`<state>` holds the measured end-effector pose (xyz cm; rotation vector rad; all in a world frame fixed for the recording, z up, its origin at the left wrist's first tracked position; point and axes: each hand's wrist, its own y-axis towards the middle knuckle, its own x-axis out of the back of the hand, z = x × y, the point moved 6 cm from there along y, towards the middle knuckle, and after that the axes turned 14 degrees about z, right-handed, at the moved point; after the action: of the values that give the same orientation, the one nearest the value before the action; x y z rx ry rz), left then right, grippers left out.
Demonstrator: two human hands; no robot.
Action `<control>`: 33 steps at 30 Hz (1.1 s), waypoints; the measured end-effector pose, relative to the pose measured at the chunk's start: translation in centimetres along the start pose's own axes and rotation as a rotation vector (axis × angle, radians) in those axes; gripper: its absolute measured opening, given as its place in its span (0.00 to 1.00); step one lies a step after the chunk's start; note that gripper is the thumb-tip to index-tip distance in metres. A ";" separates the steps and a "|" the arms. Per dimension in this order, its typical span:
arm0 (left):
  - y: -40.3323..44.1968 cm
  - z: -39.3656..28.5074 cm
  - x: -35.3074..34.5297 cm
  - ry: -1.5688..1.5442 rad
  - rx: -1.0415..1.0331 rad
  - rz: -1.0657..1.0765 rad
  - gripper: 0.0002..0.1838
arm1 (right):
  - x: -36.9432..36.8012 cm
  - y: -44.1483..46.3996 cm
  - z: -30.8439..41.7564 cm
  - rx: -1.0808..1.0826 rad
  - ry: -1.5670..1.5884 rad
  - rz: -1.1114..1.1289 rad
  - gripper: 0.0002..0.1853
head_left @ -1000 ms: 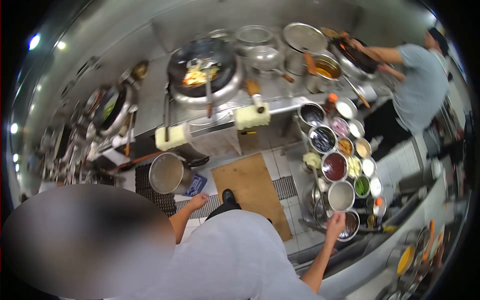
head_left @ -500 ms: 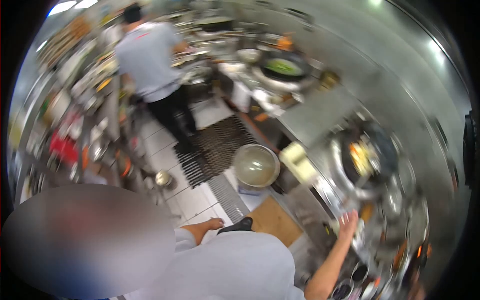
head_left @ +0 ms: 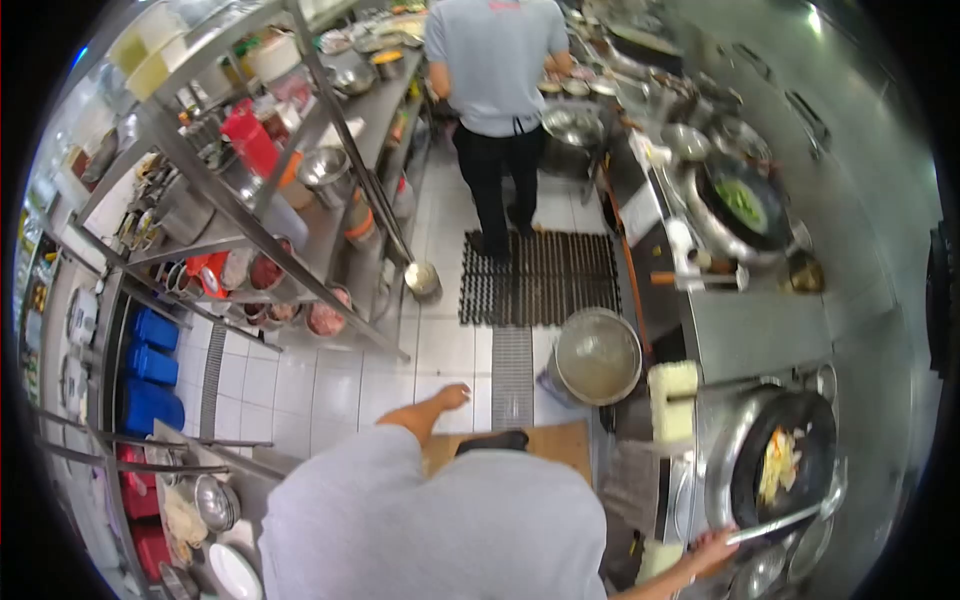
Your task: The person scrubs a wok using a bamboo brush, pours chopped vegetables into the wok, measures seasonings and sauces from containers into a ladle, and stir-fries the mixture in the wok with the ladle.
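My right hand (head_left: 712,553) was closed around the handle end of a long metal utensil (head_left: 785,522), at the right-hand bench (head_left: 760,335). Utensil's long axis ran slantwise past the wok (head_left: 743,480), far end pointing to the wall side; shaft slim, straight, shiny. Wok round, dark inside, with pale and yellow food pieces (head_left: 777,466). Left hand (head_left: 452,397) hung above white square floor tiles (head_left: 445,345), fingers slightly bent, couldn't tell whether open or closed. Round metal pot (head_left: 597,357) held cloudy liquid near the ridged black mat (head_left: 540,280).
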<state>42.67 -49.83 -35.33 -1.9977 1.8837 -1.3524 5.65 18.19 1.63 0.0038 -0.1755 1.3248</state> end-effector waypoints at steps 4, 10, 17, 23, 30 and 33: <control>-6.8 -1.8 -3.0 -0.267 0.246 0.097 0.17 | -4.8 -5.0 3.7 -0.151 0.372 0.433 0.16; -8.8 -5.1 -8.2 -0.219 0.244 0.286 0.22 | -13.7 -10.0 -2.9 -0.385 0.228 0.827 0.14; -14.2 -9.2 -6.1 -0.595 0.168 -0.007 0.22 | -25.4 -9.9 -8.3 -0.334 -0.329 1.144 0.26; -24.2 -4.4 -9.9 -0.834 0.389 -0.149 0.21 | -32.5 -6.0 -18.8 -0.075 -0.727 1.046 0.22; -33.6 -2.8 -16.4 -0.838 0.558 -0.084 0.18 | -35.6 -9.0 -19.9 -1.186 0.493 1.106 0.06; -33.0 0.0 -19.5 -0.782 0.504 -0.062 0.17 | -34.4 -9.8 -18.5 -1.246 0.681 1.112 0.05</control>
<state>70.84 -25.59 -25.95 -1.9043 1.0243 -0.7525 9.47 -15.48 -20.18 -1.7905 -0.4209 1.9882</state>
